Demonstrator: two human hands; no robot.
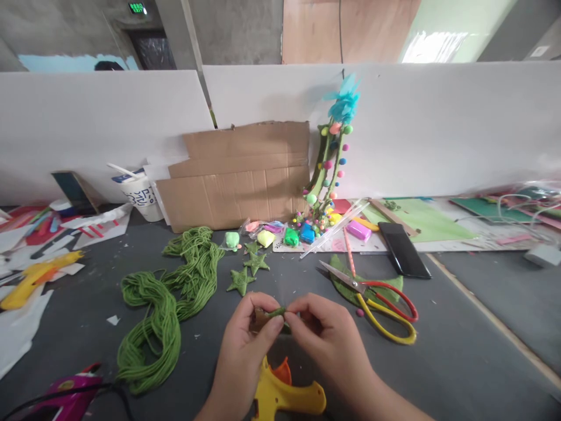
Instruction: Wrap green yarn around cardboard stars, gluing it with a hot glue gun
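A lit green sign [137,8] at the upper left of the frame carries small characters and what looks like "EXIT". Blue marks on the white cup [142,197], left of centre, cannot be made out as words, and the dark characters on the white board [283,245] near the middle are too small to read surely.

The small green piece [277,313] is just below the middle of the frame, largely hidden by fingers; it looks narrow and fuzzy, with its full shape unclear. The left hand [245,345] pinches it narrowly between thumb and finger, and the right hand [329,339] pinches it at its right end. Beneath them, at the bottom, lies a yellow glue gun [291,399] with an orange trigger. Green stars [241,282] lie just beyond the hands, green yarn [151,333] to the left, and open scissors [363,287] to the right.
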